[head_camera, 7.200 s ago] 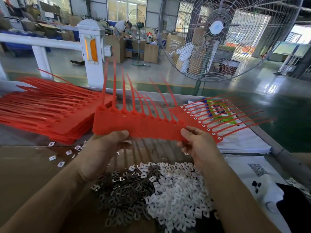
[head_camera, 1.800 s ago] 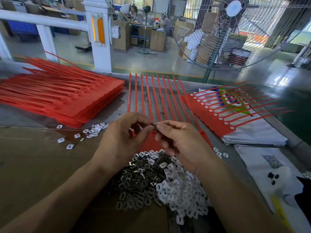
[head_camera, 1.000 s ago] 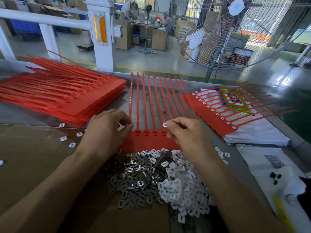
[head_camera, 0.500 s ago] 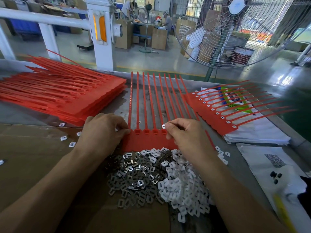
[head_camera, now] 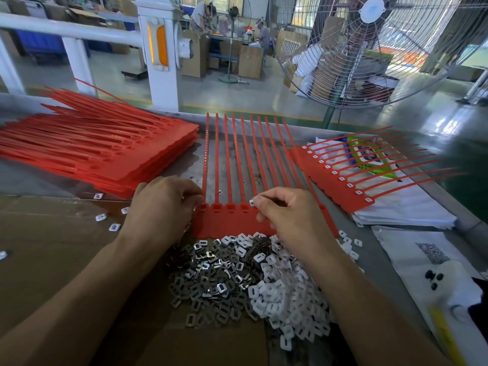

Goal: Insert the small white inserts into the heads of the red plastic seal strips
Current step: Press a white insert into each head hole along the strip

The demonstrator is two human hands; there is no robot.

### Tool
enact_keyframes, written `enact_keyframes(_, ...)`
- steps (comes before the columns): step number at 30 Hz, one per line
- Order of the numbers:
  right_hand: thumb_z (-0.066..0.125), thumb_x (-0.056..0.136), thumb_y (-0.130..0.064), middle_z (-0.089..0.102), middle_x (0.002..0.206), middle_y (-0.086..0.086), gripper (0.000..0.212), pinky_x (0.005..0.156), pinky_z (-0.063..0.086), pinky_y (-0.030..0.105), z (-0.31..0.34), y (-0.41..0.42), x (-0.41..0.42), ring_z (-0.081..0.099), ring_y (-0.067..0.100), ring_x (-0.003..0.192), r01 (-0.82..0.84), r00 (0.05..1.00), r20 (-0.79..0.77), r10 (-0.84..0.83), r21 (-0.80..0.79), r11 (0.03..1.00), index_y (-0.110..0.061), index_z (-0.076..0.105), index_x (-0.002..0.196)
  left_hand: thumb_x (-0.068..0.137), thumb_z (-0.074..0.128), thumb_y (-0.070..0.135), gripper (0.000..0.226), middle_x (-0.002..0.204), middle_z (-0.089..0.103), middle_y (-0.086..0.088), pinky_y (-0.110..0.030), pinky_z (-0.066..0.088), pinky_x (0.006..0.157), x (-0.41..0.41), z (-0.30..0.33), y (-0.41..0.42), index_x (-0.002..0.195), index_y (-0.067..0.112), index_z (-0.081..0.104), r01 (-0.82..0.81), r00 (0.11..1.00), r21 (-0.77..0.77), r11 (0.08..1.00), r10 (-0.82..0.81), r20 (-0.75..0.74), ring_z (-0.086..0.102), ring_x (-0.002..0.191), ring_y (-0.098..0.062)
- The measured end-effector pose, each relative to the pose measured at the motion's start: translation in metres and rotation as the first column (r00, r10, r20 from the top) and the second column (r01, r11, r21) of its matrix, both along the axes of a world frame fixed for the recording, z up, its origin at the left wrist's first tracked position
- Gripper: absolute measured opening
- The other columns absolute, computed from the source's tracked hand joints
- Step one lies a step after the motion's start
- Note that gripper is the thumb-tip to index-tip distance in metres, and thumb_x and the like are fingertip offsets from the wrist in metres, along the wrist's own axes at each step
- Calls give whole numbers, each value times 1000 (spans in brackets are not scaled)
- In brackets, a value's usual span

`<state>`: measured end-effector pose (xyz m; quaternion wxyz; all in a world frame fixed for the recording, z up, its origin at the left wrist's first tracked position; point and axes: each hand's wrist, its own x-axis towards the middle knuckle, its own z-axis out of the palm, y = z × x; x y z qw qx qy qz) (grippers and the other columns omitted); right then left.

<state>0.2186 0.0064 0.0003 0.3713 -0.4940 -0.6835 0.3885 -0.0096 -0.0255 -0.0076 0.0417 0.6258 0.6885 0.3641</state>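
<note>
A red sheet of joined seal strips [head_camera: 229, 220] lies flat on the table, tails pointing away from me. My left hand [head_camera: 161, 204] rests at its left edge, fingers curled against the leftmost head. My right hand [head_camera: 287, 215] pinches a small white insert [head_camera: 251, 202] over a head near the sheet's middle. The visible heads left of that show open sockets. A heap of white inserts [head_camera: 287, 294] and grey metal clips [head_camera: 211, 281] lies just in front of the sheet.
A tall stack of red strip sheets [head_camera: 100, 149] sits at the left. Another sheet with white inserts in its heads [head_camera: 340, 178] lies on papers at the right. Loose inserts [head_camera: 101, 217] dot the cardboard. A big fan [head_camera: 367, 48] stands beyond the table.
Earlier I held the sheet up in both hands; it now lies flat. Over the last second my left hand slid right to the sheet's edge and my right hand held the insert over the heads.
</note>
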Motion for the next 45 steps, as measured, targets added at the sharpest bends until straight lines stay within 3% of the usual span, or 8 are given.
enact_keyframes(2, 68, 99, -31, 75, 75, -7, 12, 51, 43, 16, 1, 0, -1, 53, 5, 55, -24, 998, -66, 21, -38, 999, -27, 77, 92, 87, 75, 24, 10, 89, 70, 17, -34, 52, 85, 6, 0, -1, 94, 31, 77, 73, 993, 62, 995, -78, 91, 64, 86, -4)
enact_keyframes(6, 70, 98, -30, 74, 74, -2, 13, 50, 43, 18, 3, -3, -5, 52, 6, 55, -88, 975, -216, 58, -132, 987, -23, 78, 91, 82, 80, 29, 17, 88, 66, 18, -8, 43, 70, 28, 2, -6, 97, 32, 72, 218, 957, 156, 963, -242, 158, 62, 85, -4)
enact_keyframes(11, 68, 100, -29, 69, 70, -3, 16, 48, 39, 22, 4, -5, -9, 47, 9, 54, -152, 959, -263, 102, -178, 972, -23, 78, 88, 83, 78, 35, 16, 89, 65, 15, -26, 48, 76, 41, 3, -9, 95, 31, 67, 299, 951, 215, 930, -310, 18, 61, 79, -7)
enact_keyframes(16, 68, 100, -30, 67, 69, -5, 15, 50, 39, 23, 3, -5, -9, 46, 10, 55, -158, 963, -246, 110, -186, 970, -20, 78, 94, 84, 73, 39, 10, 88, 65, 19, -23, 38, 82, 39, 4, -8, 92, 34, 68, 284, 958, 233, 930, -283, -38, 59, 82, -1)
enact_keyframes(20, 68, 99, -31, 68, 69, -7, 14, 50, 41, 18, 5, -4, -6, 47, 6, 55, -77, 972, -229, 45, -131, 988, -25, 80, 95, 85, 75, 34, 8, 88, 65, 19, -26, 38, 87, 26, 0, -1, 90, 35, 69, 185, 983, 219, 958, -179, -48, 56, 86, -2)
enact_keyframes(23, 63, 102, -28, 70, 72, -8, 16, 55, 43, 19, 5, -1, -4, 50, 5, 59, -9, 974, -226, -16, -109, 994, -27, 79, 99, 86, 73, 40, 6, 91, 62, 20, -39, 38, 93, 15, -7, 4, 89, 38, 68, 88, 995, 90, 992, -83, -54, 53, 96, -7)
enact_keyframes(29, 58, 105, -16, 75, 79, -8, 22, 57, 45, 14, 3, 0, -7, 57, -1, 60, 5, 985, -173, -26, -119, 993, -26, 77, 107, 85, 74, 43, 6, 105, 61, 19, -31, 17, 88, 13, -17, 12, 85, 42, 68, -7, 995, -48, 999, 3, -100, 43, 109, -10)
enact_keyframes(45, 58, 104, -11, 78, 87, -7, 25, 53, 47, 14, 3, -3, -8, 64, 3, 64, -37, 988, -156, 18, -121, 992, -30, 73, 107, 86, 73, 41, 7, 112, 61, 20, -28, 13, 88, 12, -20, 12, 92, 45, 71, -12, 991, -39, 999, 6, -137, 40, 114, -9)
